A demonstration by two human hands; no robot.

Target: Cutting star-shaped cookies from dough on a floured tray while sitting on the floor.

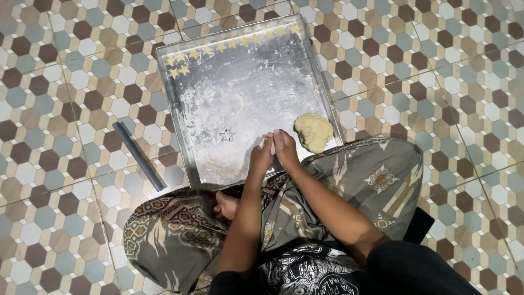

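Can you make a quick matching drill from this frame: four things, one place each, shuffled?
Things:
1. dough lump
2. star cutter
3. dark rod
4. star cut-outs

Places:
A. on the tiled floor, left of the tray
B. in a row along the tray's far edge
C. near the tray's middle, on the floured surface
D. at the tray's near right corner, beside the hands

Pairs: 1-D, 2-C, 3-A, 4-B
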